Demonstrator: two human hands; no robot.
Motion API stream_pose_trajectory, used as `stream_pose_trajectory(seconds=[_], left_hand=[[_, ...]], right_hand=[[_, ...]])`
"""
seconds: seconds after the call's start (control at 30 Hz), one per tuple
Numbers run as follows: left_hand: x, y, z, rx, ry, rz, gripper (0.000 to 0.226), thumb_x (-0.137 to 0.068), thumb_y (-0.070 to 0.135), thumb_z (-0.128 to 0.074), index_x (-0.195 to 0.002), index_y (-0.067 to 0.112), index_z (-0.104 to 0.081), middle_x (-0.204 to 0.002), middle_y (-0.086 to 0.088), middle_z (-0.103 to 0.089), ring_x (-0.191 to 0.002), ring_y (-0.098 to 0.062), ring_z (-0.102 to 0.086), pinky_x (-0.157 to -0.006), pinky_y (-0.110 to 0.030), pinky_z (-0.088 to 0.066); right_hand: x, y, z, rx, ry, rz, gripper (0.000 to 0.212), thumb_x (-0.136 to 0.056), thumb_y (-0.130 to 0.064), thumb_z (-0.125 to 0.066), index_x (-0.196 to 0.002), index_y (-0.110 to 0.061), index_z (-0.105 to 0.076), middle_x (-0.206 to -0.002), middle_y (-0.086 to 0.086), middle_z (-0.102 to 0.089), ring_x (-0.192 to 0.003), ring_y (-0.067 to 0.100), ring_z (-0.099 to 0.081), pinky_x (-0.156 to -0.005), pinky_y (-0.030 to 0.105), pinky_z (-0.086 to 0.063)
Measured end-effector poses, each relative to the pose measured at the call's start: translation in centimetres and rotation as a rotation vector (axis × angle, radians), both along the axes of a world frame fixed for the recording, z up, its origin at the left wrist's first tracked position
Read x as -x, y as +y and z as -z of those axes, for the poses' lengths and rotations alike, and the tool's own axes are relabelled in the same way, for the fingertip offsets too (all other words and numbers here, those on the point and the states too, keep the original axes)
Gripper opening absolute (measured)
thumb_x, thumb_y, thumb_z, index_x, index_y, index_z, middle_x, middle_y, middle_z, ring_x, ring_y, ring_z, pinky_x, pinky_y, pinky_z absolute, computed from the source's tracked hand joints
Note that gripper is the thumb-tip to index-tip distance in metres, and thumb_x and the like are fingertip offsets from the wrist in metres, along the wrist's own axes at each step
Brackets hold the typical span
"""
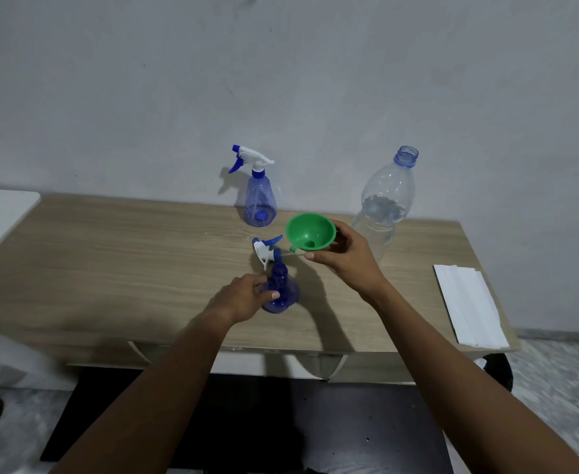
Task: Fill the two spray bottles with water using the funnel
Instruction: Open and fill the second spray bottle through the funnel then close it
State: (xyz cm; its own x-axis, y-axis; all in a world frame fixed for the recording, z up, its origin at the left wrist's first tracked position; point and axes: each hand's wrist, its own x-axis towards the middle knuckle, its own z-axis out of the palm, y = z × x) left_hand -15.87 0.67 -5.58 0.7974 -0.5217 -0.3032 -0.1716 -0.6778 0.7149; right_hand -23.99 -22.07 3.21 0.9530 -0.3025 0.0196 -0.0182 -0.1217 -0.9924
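Wood desk (110, 254): L grip (243, 297) clasps open spray btl (279, 290); R grip (344, 256) pinches funnel (310, 232) just above.

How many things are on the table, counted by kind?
Spray bottles: 2 (far spray bottle, near spray bottle)
Loose spray head: 1
Green funnel, held above the table: 1
Water bottle: 1
White paper: 1
Total: 6

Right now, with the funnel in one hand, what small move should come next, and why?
Probably lower the funnel into the near bottle. The right hand holds it just above and beside the open neck, the left hand steadies the bottle, and its sprayer lies off on the table.
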Motion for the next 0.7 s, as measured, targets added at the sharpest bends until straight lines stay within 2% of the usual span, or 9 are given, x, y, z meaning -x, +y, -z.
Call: stream_pose_trajectory(seconds=[0.13, 0.27, 0.43, 0.57, 0.7], left_hand=[[-0.6, 1.1, 0.0, -0.022, -0.019, -0.049, 0.040, -0.077, 0.062, -0.061, -0.114, 0.046, -0.065, -0.094, 0.010, -0.071, -0.094, -0.020, -0.067, -0.090, -0.044, -0.053], [-0.8, 1.6, 0.1, -0.020, -0.019, -0.068, 0.049, -0.070, 0.068, -0.056, -0.113, 0.047, -0.064, -0.098, 0.007, -0.072, -0.094, -0.021, -0.067, -0.091, -0.044, -0.053], [-0.7, 1.7, 0.3, 0.001, -0.007, -0.074, 0.053, -0.073, 0.066, -0.058, -0.122, 0.044, -0.062, -0.104, 0.008, -0.072, -0.098, -0.018, -0.066, -0.093, -0.044, -0.052], [-0.7, 1.7, 0.3, 0.015, 0.000, -0.076, 0.054, -0.071, 0.068, -0.057, -0.120, 0.046, -0.062, -0.101, 0.011, -0.072, -0.097, -0.016, -0.066, -0.092, -0.044, -0.052], [-0.8, 1.9, 0.4, 0.035, 0.001, -0.062, 0.049, -0.074, 0.066, -0.059, -0.120, 0.048, -0.060, -0.104, 0.013, -0.072, -0.099, -0.014, -0.066, -0.094, -0.045, -0.052]], right_hand=[[0.2, -0.7, 3.3, 0.309, 0.195, 0.070, 0.078, -0.063, -0.013, -0.096, -0.132, -0.014, -0.061, -0.114, 0.001, -0.071, -0.105, 0.025, -0.069, -0.089, 0.034, -0.058], [0.9, -0.8, 5.8, 0.550, 0.339, 0.036, 0.082, -0.064, -0.027, -0.095, -0.137, -0.022, -0.058, -0.122, -0.002, -0.070, -0.106, 0.019, -0.067, -0.089, 0.038, -0.056], [1.3, -0.3, 6.6, 0.677, 0.385, 0.029, 0.081, -0.068, -0.034, -0.090, -0.139, -0.026, -0.053, -0.128, -0.001, -0.068, -0.110, 0.022, -0.065, -0.086, 0.039, -0.055], [1.6, -0.1, 7.1, 0.712, 0.390, 0.035, 0.080, -0.066, -0.035, -0.089, -0.136, -0.027, -0.053, -0.122, -0.002, -0.068, -0.109, 0.023, -0.064, -0.082, 0.038, -0.053], [1.9, -0.3, 7.6, 0.709, 0.377, 0.039, 0.085, -0.063, -0.035, -0.092, -0.137, -0.026, -0.052, -0.123, 0.000, -0.068, -0.111, 0.023, -0.064, -0.083, 0.040, -0.055]])
